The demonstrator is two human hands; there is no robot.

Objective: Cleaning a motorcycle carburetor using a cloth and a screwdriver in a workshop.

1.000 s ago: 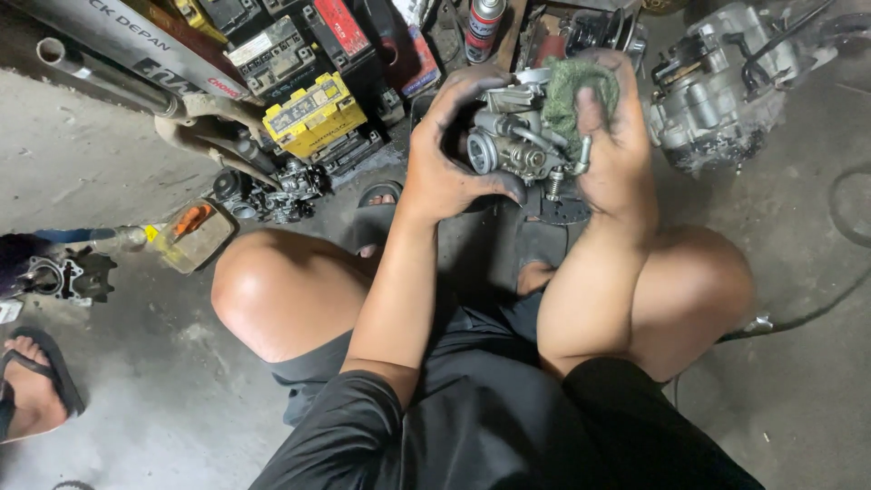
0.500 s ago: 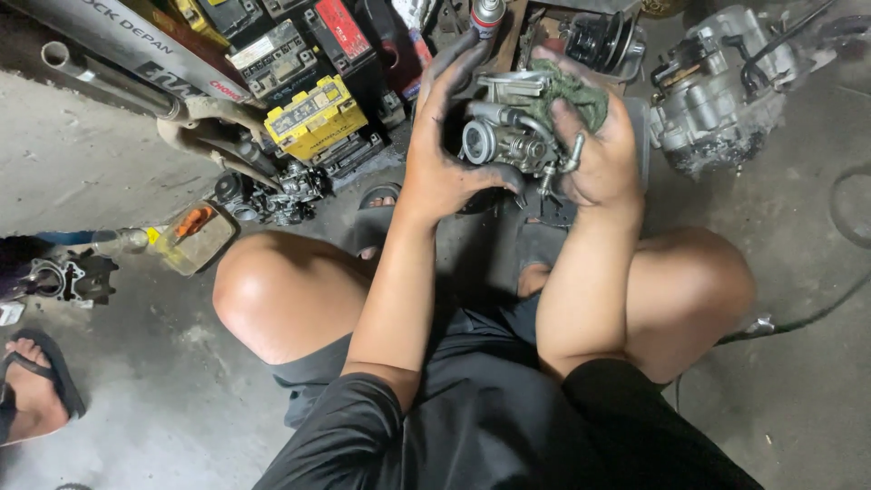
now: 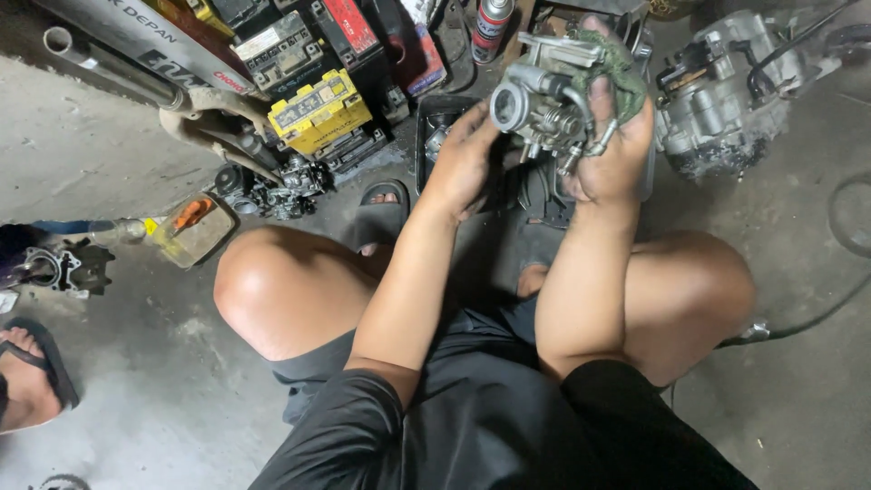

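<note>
I sit crouched on a concrete floor and hold a metal carburetor (image 3: 543, 102) up in front of me. My right hand (image 3: 610, 150) grips its right side together with a green rag (image 3: 619, 65). My left hand (image 3: 464, 163) is just below and left of the carburetor, fingers spread, touching its underside near the round intake opening.
An engine block (image 3: 726, 95) lies at the right. Several batteries, one yellow (image 3: 319, 111), sit at the back left beside a spray can (image 3: 493, 25) and a small carburetor (image 3: 283, 186). A clear container (image 3: 192, 227) and another person's sandalled foot (image 3: 27, 372) are at left. A black cable (image 3: 817, 318) runs right.
Both hands have lifted the carburetor up and away from me. My left hand has slipped from gripping its side to lying open beneath it.
</note>
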